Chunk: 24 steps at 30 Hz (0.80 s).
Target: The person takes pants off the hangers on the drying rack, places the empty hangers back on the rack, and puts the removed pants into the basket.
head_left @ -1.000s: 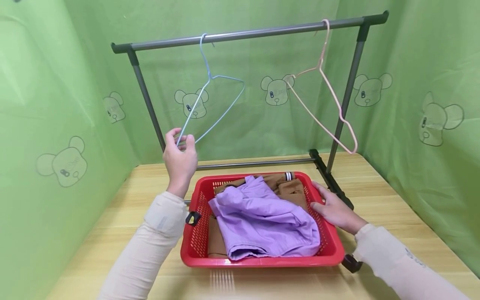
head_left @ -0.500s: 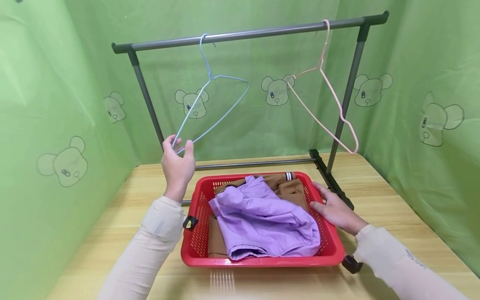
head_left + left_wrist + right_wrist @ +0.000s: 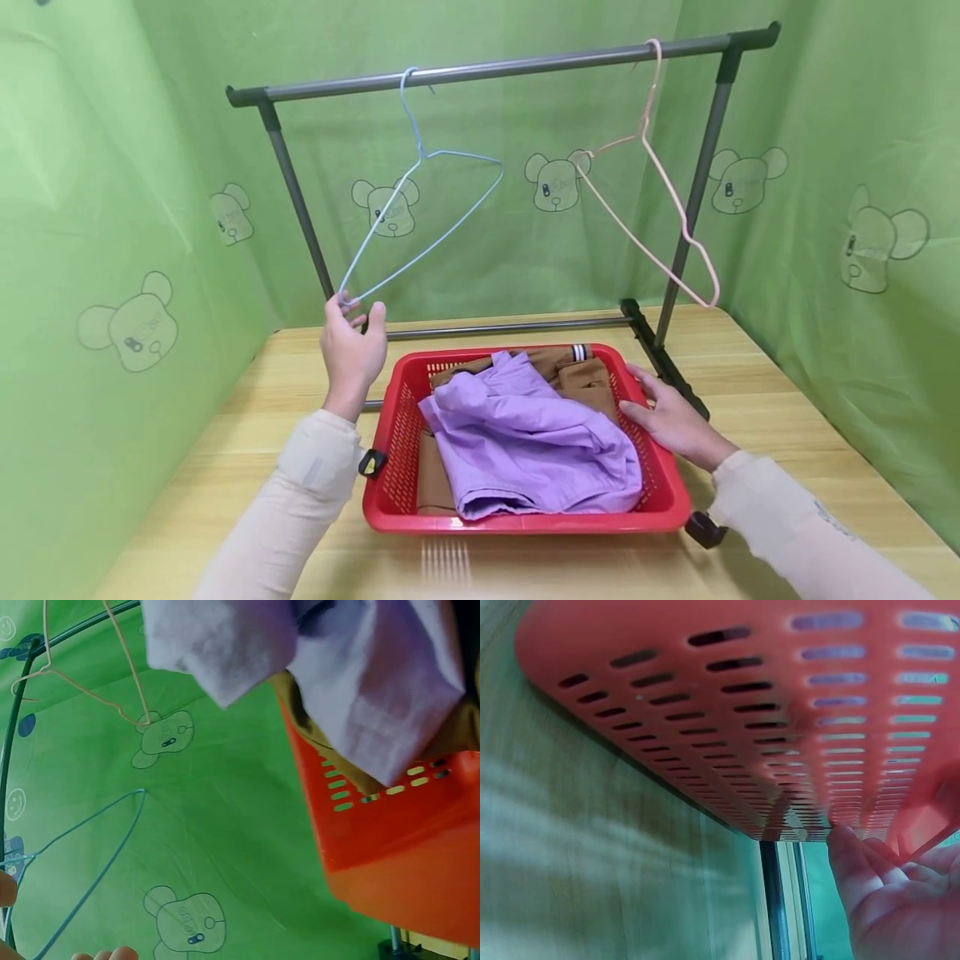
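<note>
A blue wire hanger point(image 3: 420, 155) hangs from the rack's bar, turned at an angle. My left hand point(image 3: 352, 354) is at its lower left corner, fingertips touching the wire and thumb held apart. In the left wrist view, only a few fingertips point(image 3: 116, 953) show below the blue hanger point(image 3: 82, 900). My right hand point(image 3: 678, 425) grips the right rim of a red plastic basket point(image 3: 525, 524), thumb over the rim. From the right wrist view, the fingers of this hand point(image 3: 900, 900) lie along the outside wall. A crumpled purple garment point(image 3: 540, 454) lies in the basket over brown clothing point(image 3: 435, 479).
A grey metal garment rack point(image 3: 502, 68) stands behind the basket on the wood-grain table point(image 3: 247, 433). Farther right on its bar hangs a pink hanger point(image 3: 643, 125). Green curtains point(image 3: 135, 217) with bear drawings enclose the back and sides.
My left hand has slid down the blue hanger's left side to its lower corner. The hanger has swivelled, its frame now looking wider. My right hand and the basket have stayed in place.
</note>
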Each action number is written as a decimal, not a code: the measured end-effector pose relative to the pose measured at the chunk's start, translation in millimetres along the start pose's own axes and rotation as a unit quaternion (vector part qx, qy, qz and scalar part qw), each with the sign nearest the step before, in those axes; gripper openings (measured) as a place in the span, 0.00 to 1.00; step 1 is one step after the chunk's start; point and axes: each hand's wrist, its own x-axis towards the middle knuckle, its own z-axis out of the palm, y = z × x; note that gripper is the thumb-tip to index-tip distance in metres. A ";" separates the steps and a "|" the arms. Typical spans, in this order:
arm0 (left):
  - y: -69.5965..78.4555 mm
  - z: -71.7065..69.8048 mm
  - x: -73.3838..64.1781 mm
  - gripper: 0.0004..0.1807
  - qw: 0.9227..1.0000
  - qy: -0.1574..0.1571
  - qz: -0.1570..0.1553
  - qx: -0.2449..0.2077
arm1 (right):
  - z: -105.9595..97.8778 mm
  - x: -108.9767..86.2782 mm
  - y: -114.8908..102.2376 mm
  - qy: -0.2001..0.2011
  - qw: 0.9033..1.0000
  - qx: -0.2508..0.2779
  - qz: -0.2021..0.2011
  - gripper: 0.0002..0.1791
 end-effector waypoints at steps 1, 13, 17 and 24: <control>-2.1 -0.9 -1.0 0.31 1.000 -0.003 -0.003 0.003 | 0.3 -0.1 -0.6 0.000 1.000 -0.003 0.000 0.36; -18.8 -18.9 -5.2 0.31 0.995 -0.053 0.005 0.083 | 0.4 -0.1 -8.1 0.027 0.994 -0.101 -0.010 0.34; -25.0 -25.0 -6.1 0.29 0.988 -0.092 0.002 0.125 | 1.0 -1.0 -9.7 0.039 0.991 -0.126 -0.013 0.33; -45.0 -37.1 -9.8 0.25 0.962 -0.154 0.035 0.223 | 3.4 -1.4 -11.5 0.045 0.986 -0.157 -0.023 0.31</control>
